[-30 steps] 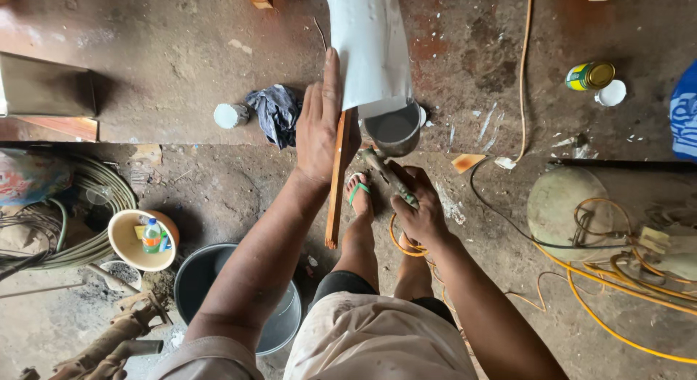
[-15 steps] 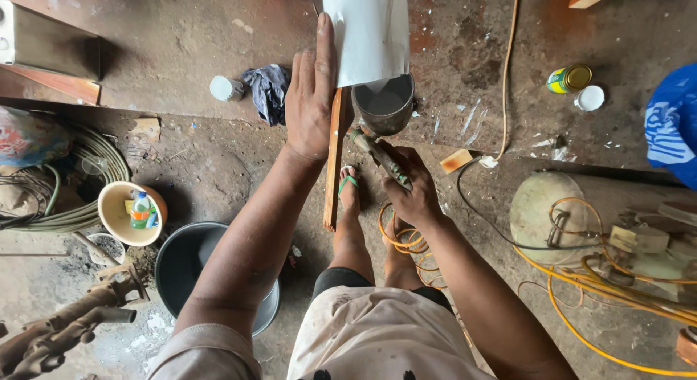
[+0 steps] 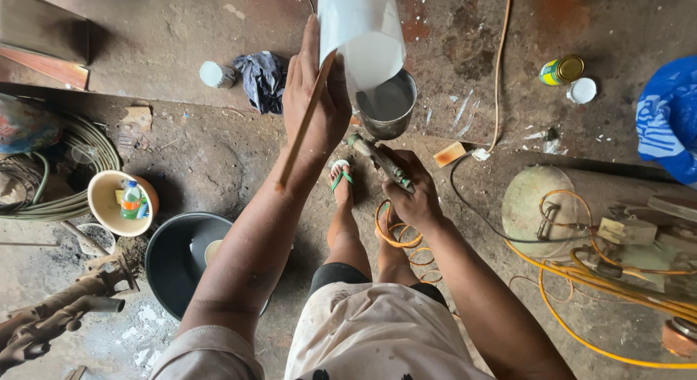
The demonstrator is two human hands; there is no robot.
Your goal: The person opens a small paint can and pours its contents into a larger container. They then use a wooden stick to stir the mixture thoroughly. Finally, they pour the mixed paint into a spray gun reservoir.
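Observation:
My left hand (image 3: 314,97) lies flat, fingers spread, against a white board (image 3: 361,31) that stands on edge, and a thin wooden strip (image 3: 305,122) runs along the palm side. My right hand (image 3: 408,188) is shut on a paint-stained brush handle (image 3: 377,158) whose tip points toward a metal paint can (image 3: 387,104) with pale grey paint below the board. My feet in green-strapped sandals (image 3: 341,175) stand on the concrete floor under the hands.
A dark cloth (image 3: 260,76) and a small white jar (image 3: 215,74) lie at the back left. A black basin (image 3: 181,260), a cream bowl (image 3: 109,206) holding a bottle, and coiled hose (image 3: 65,162) sit left. Orange cable (image 3: 581,278), a yellow tin (image 3: 560,70) and a blue bag (image 3: 671,115) are right.
The view has shifted closer and left. My left hand slid higher up the white board and the wooden strip tilted. The right hand still holds the brush near the can.

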